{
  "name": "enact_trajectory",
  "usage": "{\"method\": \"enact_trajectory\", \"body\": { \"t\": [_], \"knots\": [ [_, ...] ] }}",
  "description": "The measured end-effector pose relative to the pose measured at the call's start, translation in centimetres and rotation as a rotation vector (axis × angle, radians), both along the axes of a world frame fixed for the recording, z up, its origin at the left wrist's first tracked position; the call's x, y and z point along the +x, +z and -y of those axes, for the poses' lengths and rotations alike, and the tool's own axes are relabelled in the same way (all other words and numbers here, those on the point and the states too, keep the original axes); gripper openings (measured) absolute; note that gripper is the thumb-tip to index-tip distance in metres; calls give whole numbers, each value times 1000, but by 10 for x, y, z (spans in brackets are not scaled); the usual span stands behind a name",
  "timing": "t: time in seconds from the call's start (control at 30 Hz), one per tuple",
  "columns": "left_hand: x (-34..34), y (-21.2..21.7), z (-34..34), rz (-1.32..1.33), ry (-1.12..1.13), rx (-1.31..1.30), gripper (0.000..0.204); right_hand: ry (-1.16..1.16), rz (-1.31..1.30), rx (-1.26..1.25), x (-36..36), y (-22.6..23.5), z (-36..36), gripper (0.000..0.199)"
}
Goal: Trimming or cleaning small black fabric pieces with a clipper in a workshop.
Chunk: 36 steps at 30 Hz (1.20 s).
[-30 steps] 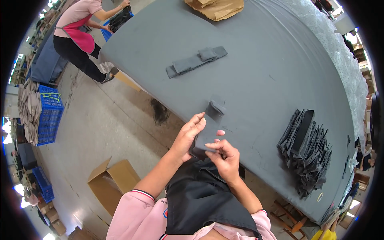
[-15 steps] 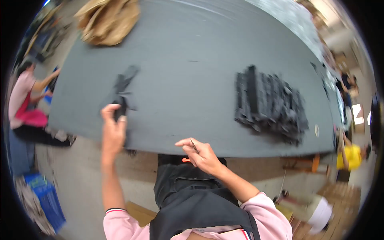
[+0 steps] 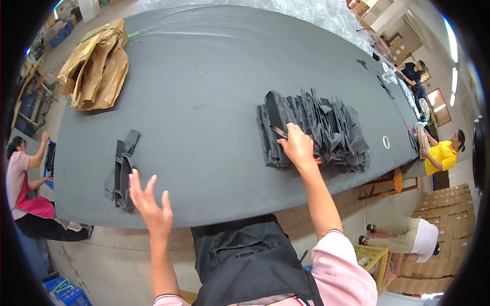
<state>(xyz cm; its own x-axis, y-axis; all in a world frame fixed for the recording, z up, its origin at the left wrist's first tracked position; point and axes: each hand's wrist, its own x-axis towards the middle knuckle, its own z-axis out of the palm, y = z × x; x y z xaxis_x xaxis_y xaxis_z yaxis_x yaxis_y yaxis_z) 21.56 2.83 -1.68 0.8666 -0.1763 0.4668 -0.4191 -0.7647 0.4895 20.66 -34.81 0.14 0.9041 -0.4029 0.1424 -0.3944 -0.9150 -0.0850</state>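
My left hand (image 3: 149, 204) hovers with its fingers spread beside a small pile of dark fabric pieces (image 3: 122, 176), near the left part of the table's front edge. Nothing is in it. Over on the right, my right hand (image 3: 298, 145) is at the front left of a big row of dark, thin fabric pieces (image 3: 332, 127), standing packed side by side. In that hand is a pair of scissors (image 3: 279, 132), metal blades pointing up and left, with an orange part showing below the palm. Whether its fingers also touch a piece cannot be made out.
A wide grey-covered table (image 3: 204, 137) lies before me. A crumpled brown paper bag (image 3: 99, 69) stands at its far left, and a tape roll (image 3: 386, 142) at the right. Clear plastic sheeting (image 3: 286, 15) runs along the back. Other people work at both sides; cartons (image 3: 444, 224) are stacked at right.
My left hand has come off the small dark pile and opened. My right hand, with the scissors, has gone from the table's front edge up to the big row. The whole view has shifted.
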Motion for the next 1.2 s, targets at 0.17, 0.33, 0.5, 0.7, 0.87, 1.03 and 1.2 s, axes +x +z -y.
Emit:
{"method": "enact_trajectory", "body": {
  "t": [0.17,0.33,0.5,0.7,0.87,1.03,1.2],
  "knots": [
    [-23,5,9,-234,-58,-474,34,151,352,139,-6,11,-17,22],
    [-40,-3,30,-835,-263,-1402,28,394,221,883,-40,30,-118,12],
    [-62,-6,35,-1087,-527,-1918,42,101,24,1856,-82,-5,-198,13],
    [-79,-5,11,-995,-375,-2097,39,201,-241,1803,-84,-15,-215,16],
    [-84,-23,17,-711,-88,-1521,48,234,25,1542,-81,3,-221,21],
    [-95,-14,37,-557,-12,-1094,54,398,82,1504,-70,3,-242,50],
    [-101,-6,22,-547,44,-868,56,355,114,1586,-70,-9,-248,51]
  ]
}}
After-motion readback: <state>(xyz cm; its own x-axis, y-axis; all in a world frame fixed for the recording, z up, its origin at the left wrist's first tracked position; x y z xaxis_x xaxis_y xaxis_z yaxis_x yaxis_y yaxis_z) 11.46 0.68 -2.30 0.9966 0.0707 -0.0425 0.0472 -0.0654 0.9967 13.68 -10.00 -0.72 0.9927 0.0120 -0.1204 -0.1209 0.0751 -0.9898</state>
